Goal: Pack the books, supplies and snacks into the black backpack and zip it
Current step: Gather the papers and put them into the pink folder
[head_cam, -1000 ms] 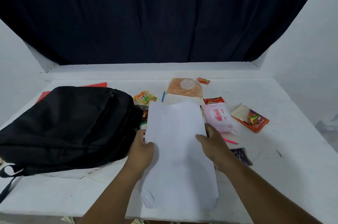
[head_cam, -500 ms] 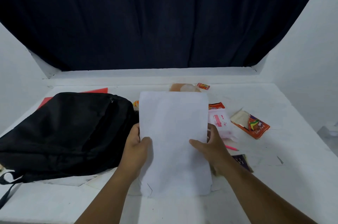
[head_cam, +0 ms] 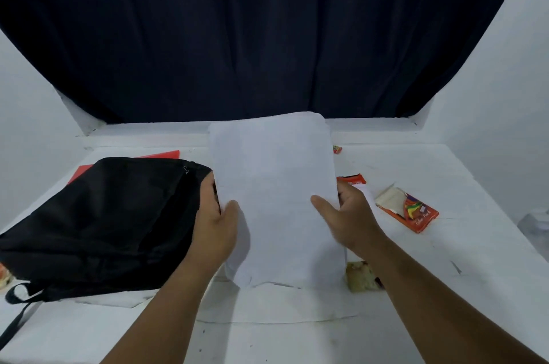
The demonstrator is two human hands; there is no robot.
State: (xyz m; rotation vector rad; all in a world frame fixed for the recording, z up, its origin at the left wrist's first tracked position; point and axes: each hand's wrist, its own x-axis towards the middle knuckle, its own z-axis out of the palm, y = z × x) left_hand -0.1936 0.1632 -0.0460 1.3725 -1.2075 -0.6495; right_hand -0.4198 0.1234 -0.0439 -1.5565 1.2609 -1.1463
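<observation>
A white paper-covered book [head_cam: 273, 185] stands nearly upright above the table's middle. My left hand [head_cam: 217, 224] grips its left edge, thumb on the front. My right hand [head_cam: 350, 215] grips its right edge the same way. The black backpack [head_cam: 104, 224] lies flat to the left, its top touching my left hand; its zip pull shows near the upper right corner. The book hides several snacks and supplies behind it.
An orange colour-pencil box [head_cam: 407, 209] lies to the right. Small red snack packets [head_cam: 350, 179] peek out beside the book. A yellowish packet [head_cam: 362, 276] lies under my right wrist. A red sheet [head_cam: 157, 154] sits behind the backpack. White walls and a dark curtain enclose the table [head_cam: 445, 289].
Both hands have lifted the white book off the table and tilted it from lying flat to nearly upright, so it now covers the items behind it.
</observation>
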